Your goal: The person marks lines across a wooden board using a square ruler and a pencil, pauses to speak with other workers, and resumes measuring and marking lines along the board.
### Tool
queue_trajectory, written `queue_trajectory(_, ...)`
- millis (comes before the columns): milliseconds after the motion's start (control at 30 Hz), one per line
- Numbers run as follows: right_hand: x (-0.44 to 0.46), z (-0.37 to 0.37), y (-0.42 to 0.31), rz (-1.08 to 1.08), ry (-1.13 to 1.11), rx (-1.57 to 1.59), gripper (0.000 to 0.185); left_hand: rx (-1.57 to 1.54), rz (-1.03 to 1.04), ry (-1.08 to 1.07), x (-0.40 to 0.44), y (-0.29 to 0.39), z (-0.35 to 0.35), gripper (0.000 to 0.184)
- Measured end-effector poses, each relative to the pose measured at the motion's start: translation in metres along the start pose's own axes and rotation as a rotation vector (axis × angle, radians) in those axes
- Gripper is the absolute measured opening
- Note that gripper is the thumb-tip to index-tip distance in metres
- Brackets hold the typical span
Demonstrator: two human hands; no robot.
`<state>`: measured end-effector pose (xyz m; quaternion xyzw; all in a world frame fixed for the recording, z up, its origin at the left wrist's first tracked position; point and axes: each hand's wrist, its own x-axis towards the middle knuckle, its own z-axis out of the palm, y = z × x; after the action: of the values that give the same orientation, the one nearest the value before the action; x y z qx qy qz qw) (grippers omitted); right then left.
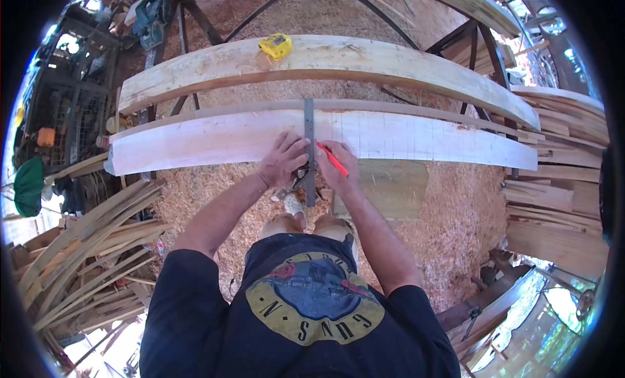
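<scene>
Dark shirt: filling the near view.
Metal strip: lying across the pale board, its long axis crossing the board's length.
Left hand: resting at the strip's left edge, fingers spreading slightly apart.
Right hand: clamping its fingers on a red pencil, which is slanting toward the strip's right edge, just beside it.
</scene>
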<state>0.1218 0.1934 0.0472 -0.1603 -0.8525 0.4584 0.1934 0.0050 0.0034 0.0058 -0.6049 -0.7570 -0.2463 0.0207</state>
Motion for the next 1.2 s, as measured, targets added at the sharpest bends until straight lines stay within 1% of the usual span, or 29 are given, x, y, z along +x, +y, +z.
queue_trajectory(167,0.003,0.004,0.003,-0.059,0.017,-0.006,0.018,-0.023,-0.002,0.012,0.002,0.001,-0.004,0.054)
queue_trajectory(267,0.008,0.007,0.008,-0.097,0.008,-0.054,0.018,-0.011,0.024,-0.003,0.001,-0.003,-0.003,0.057)
queue_trajectory(367,0.004,0.006,0.007,-0.146,0.017,-0.034,0.018,-0.012,0.024,0.006,0.002,-0.002,-0.004,0.058)
queue_trajectory(467,-0.02,-0.007,0.007,-0.231,-0.067,-0.058,0.017,-0.034,0.027,0.024,-0.001,-0.004,0.0,0.058)
queue_trajectory(567,-0.036,-0.013,-0.004,-0.159,-0.07,-0.042,0.018,-0.018,0.025,-0.006,-0.002,-0.005,0.0,0.058)
queue_trajectory(667,-0.017,-0.002,-0.004,-0.174,0.034,-0.035,0.017,-0.03,0.03,0.024,0.001,-0.002,-0.002,0.058)
queue_trajectory(767,0.006,0.0,-0.005,-0.179,0.018,-0.01,0.017,-0.009,0.02,0.022,0.001,-0.001,-0.002,0.059)
queue_trajectory(867,-0.002,0.001,0.001,-0.193,0.005,-0.062,0.017,0.023,0.02,-0.014,0.0,-0.003,-0.002,0.059)
queue_trajectory(967,-0.003,-0.003,-0.004,-0.184,-0.006,-0.033,0.017,-0.017,-0.002,-0.019,0.0,-0.002,-0.003,0.058)
queue_trajectory(1067,0.011,0.004,-0.004,-0.153,0.044,-0.031,0.016,-0.02,-0.009,-0.035,0.001,0.0,-0.005,0.059)
queue_trajectory(1167,0.002,0.002,0.001,-0.153,-0.003,-0.091,0.017,0.0,-0.001,-0.03,-0.001,-0.001,-0.003,0.06)
queue_trajectory(1200,-0.004,-0.003,0.001,-0.179,-0.023,-0.071,0.017,-0.007,0.006,-0.019,0.0,-0.002,-0.001,0.056)
